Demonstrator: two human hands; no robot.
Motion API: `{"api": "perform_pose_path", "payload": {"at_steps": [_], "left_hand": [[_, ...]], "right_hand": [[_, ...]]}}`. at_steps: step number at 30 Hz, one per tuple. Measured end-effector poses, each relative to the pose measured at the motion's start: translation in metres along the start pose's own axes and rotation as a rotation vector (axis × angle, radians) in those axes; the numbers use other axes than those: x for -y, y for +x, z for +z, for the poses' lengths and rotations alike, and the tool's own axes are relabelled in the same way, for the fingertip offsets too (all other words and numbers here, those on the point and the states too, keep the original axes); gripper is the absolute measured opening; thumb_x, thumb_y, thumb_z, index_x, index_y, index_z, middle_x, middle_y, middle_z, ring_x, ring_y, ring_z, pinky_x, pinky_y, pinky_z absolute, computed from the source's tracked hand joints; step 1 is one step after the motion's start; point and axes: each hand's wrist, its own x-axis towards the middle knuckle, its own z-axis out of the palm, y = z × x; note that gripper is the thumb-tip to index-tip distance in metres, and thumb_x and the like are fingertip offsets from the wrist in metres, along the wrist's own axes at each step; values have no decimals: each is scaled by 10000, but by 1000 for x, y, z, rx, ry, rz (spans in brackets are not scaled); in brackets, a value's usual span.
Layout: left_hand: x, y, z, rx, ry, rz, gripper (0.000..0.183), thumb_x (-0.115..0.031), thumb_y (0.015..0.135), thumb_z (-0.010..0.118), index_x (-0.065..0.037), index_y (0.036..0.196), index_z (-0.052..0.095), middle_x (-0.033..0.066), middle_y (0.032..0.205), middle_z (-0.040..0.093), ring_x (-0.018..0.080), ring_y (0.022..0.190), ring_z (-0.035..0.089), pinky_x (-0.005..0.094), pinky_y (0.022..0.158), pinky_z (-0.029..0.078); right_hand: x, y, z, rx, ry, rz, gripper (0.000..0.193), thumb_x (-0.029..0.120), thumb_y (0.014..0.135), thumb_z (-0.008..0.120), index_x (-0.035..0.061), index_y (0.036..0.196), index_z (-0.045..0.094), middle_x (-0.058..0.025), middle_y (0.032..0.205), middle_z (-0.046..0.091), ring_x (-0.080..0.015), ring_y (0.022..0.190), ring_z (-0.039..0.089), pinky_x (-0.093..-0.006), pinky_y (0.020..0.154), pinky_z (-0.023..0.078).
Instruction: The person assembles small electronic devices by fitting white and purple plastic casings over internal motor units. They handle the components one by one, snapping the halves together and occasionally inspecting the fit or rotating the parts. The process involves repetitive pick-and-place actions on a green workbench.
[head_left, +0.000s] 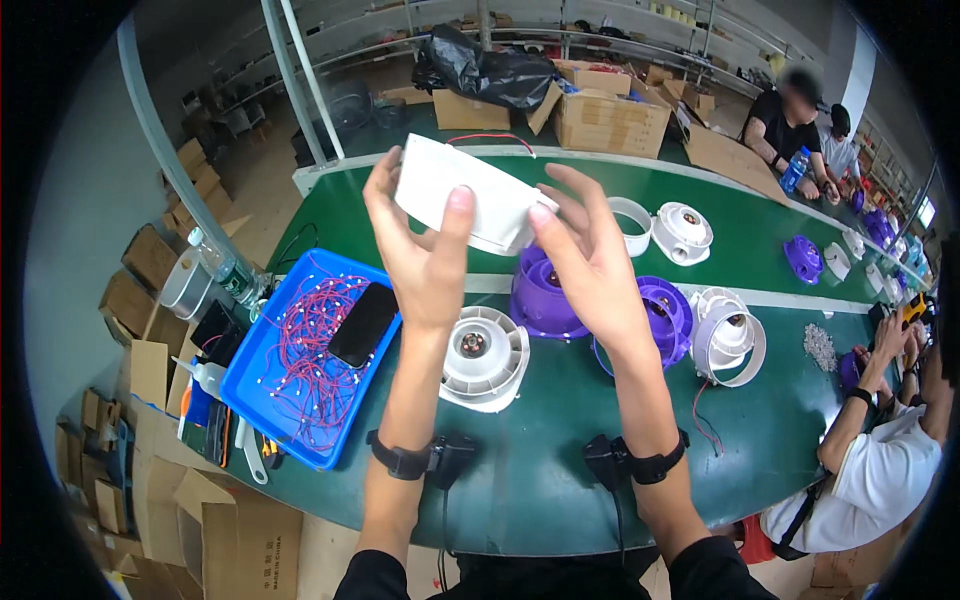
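Both my hands hold a white plastic housing (465, 195) raised over the bench. My left hand (425, 250) grips its left part, thumb on the front and fingers round the edge. The thumb of my right hand (600, 265) presses its right corner; the fingers curl behind. A thin red wire (490, 137) shows beyond its upper edge. Below, between my forearms, lies a round white fan housing (483, 358) with ribs and a metal centre. Behind my right hand stand a purple housing (545, 300) and another purple housing (665, 315), both partly covered.
At left a blue tray (335, 455) holds red wires with white connectors and a black phone (364, 325). White rings and housings (725, 335) stand at right, a white motor housing (683, 233) farther back. Cardboard boxes (612, 122) line the far side. Co-workers sit at right.
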Motion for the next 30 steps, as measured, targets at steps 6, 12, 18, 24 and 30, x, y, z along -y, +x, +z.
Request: {"api": "perform_pose_path", "payload": {"at_steps": [6, 12, 18, 24, 30], "left_hand": [[-6, -9, 4, 70, 261, 280, 1026, -338, 758, 888, 28, 1523, 311, 193, 1414, 363, 326, 1322, 475, 443, 1022, 511], [-11, -7, 6, 170, 177, 213, 768, -332, 824, 777, 33, 1421, 462, 172, 1318, 462, 278, 1251, 530, 449, 986, 520], [-18, 3, -12, 278, 45, 34, 405, -246, 1033, 569, 25, 1334, 563, 105, 1236, 603, 160, 1133, 554, 310, 962, 447], [-14, 1, -8, 314, 80, 64, 1061, -630, 789, 781, 24, 1508, 356, 209, 1448, 447, 318, 1355, 465, 448, 1125, 389], [-27, 0, 1, 377, -150, -34, 1330, -704, 671, 849, 34, 1569, 203, 256, 1506, 410, 351, 1368, 483, 447, 1119, 428]], "right_hand": [[10, -2, -6, 76, 110, -11, 793, 312, 974, 725, -17, 1537, 273, -324, 1489, 440, -345, 1343, 513, -423, 1085, 451], [17, 3, -21, -14, 205, -160, 860, 288, 898, 803, -21, 1526, 304, -195, 1362, 526, -256, 1254, 550, -376, 1054, 458], [27, 2, -37, 59, 167, -208, 870, 273, 821, 868, -14, 1484, 382, -165, 1297, 567, -246, 1226, 563, -367, 1048, 463], [26, 0, -32, 57, 185, -209, 822, 278, 791, 892, -7, 1411, 433, -171, 1281, 576, -248, 1222, 568, -371, 1054, 457], [16, 2, -27, 152, 274, -269, 827, 291, 816, 876, 2, 1436, 409, -148, 1326, 554, -232, 1239, 554, -367, 1064, 447]]}}
